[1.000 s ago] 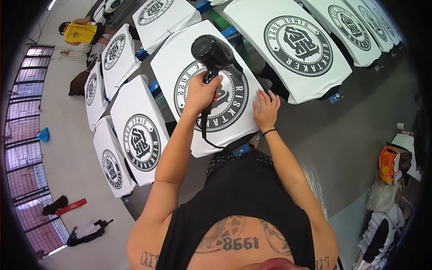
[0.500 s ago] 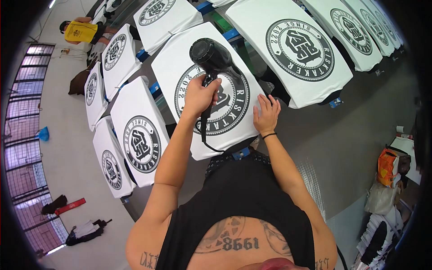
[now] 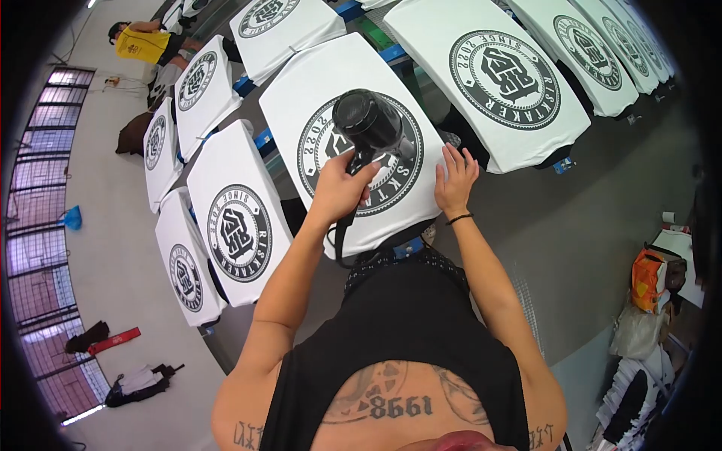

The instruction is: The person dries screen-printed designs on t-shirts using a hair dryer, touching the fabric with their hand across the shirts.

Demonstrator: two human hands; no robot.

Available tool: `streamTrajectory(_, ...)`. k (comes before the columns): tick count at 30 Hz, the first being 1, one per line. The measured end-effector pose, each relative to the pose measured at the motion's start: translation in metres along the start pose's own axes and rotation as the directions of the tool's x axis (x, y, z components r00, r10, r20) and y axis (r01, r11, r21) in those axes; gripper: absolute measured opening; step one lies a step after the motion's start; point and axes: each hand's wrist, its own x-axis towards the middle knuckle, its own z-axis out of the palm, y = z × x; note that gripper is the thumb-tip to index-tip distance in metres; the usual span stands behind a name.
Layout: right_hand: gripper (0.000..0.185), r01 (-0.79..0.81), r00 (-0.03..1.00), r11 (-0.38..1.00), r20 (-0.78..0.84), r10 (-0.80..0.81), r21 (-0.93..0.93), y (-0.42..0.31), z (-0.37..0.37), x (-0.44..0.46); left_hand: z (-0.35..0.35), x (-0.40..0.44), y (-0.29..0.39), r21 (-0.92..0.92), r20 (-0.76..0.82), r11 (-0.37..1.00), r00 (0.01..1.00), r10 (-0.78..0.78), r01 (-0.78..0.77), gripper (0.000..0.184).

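A black hair dryer (image 3: 367, 120) is in my left hand (image 3: 342, 188), whose fingers wrap round its handle. It is held over a white T-shirt (image 3: 301, 83) spread flat on a board. Its barrel covers part of the round dark print (image 3: 310, 139) on that shirt, and its cord hangs down toward the shirt's near edge. At the right edge of the same shirt is my right hand (image 3: 455, 180), open with the fingers extended and nothing in it. Whether its palm presses on the cloth, I cannot tell.
More white T-shirts with the same print lie on boards to the left (image 3: 239, 203) and right (image 3: 519, 83). A person in a yellow top (image 3: 143, 43) is at the far left. An orange bag (image 3: 647, 279) is among items at the right. Barred windows (image 3: 49, 225) line the left side.
My left hand has brought the hair dryer nearer to me and slightly right, over the print's middle. My right hand has shifted slightly right along the shirt's edge.
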Motion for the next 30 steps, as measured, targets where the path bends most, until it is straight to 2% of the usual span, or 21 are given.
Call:
streamTrajectory(2,0.041,0.028,1.0,1.0,0.006,-0.028,0.0,-0.002,-0.004,0.005,-0.004,-0.01,-0.01,-0.051,0.021,0.999,1.0,0.008,-0.007,0.038)
streamTrajectory(4,0.041,0.052,0.998,0.999,0.019,-0.052,0.0,-0.004,-0.006,0.008,-0.008,-0.023,-0.01,0.009,0.018,1.0,1.0,0.001,-0.001,0.04)
streamTrajectory(6,0.042,0.095,0.995,0.995,0.043,-0.094,-0.009,-0.005,-0.005,0.013,-0.012,-0.037,-0.006,0.051,0.049,0.997,0.997,-0.052,0.049,0.028)
streamTrajectory(7,0.042,0.101,0.994,0.995,0.054,-0.1,-0.012,-0.004,-0.002,0.014,-0.017,-0.041,-0.013,0.036,0.048,0.998,0.997,-0.059,0.057,0.041)
streamTrajectory(14,0.043,0.105,0.981,0.994,0.166,-0.1,-0.024,0.005,0.021,0.015,-0.037,-0.079,-0.045,0.011,-0.024,0.995,0.995,-0.099,0.099,0.044)
streamTrajectory(20,0.045,0.013,0.983,1.0,0.181,-0.015,0.012,0.012,0.032,0.012,-0.072,-0.108,-0.058,-0.054,-0.14,0.98,0.971,-0.196,0.19,0.045)
streamTrajectory(22,0.046,0.021,0.982,1.0,0.187,-0.024,0.019,0.013,0.034,0.011,-0.081,-0.114,-0.059,-0.039,-0.245,0.976,0.945,-0.215,0.212,0.048)
streamTrajectory(24,0.046,0.041,0.984,0.999,0.173,-0.039,-0.005,0.015,0.035,0.01,-0.091,-0.111,-0.071,0.045,-0.375,0.979,0.912,-0.167,0.198,0.051)
streamTrajectory(26,0.046,0.062,0.982,0.998,0.177,-0.061,-0.001,0.013,0.034,0.009,-0.099,-0.101,-0.077,0.083,-0.439,0.975,0.886,-0.152,0.208,0.045)
streamTrajectory(28,0.046,0.054,0.981,0.998,0.185,-0.05,-0.02,0.012,0.032,0.01,-0.106,-0.087,-0.08,-0.113,-0.416,0.988,0.898,-0.142,0.104,0.035)
streamTrajectory(29,0.046,0.055,0.98,0.998,0.192,-0.049,-0.026,0.012,0.031,0.01,-0.107,-0.082,-0.076,-0.165,-0.41,0.984,0.903,-0.131,0.068,0.028)
streamTrajectory(30,0.046,0.059,0.98,0.998,0.191,-0.054,-0.022,0.011,0.031,0.01,-0.109,-0.077,-0.076,-0.165,-0.415,0.984,0.9,-0.13,0.066,0.028)
